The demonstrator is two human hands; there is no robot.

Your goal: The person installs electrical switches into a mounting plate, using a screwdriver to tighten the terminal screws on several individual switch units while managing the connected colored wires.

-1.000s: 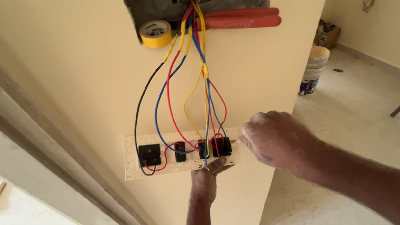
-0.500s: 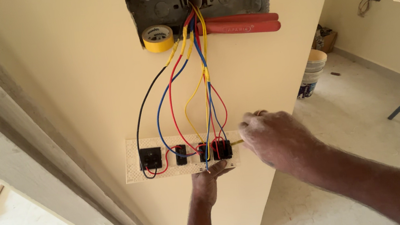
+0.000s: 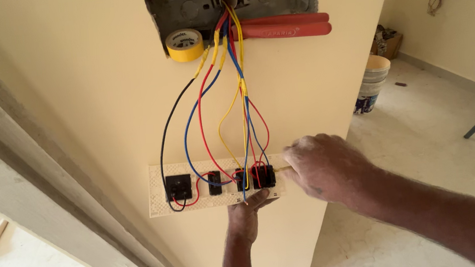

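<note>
A yellow tape roll (image 3: 185,44) with a printed inner label sits at the left end of the wall box (image 3: 190,4), beside red-handled pliers (image 3: 282,27) lying level. The white switch plate (image 3: 216,185) runs level, back outward; the left hand (image 3: 247,211) grips its lower edge, and the right hand (image 3: 323,166) pinches a slim tool (image 3: 280,169) pointing left into its right end.

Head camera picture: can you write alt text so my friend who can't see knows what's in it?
A left hand props up a cream rectangular switch plate against a yellow wall, while the right hand touches its right end. Red, blue, yellow and black wires rise into a grey metal wall box holding yellow tape and red-handled pliers.
</note>
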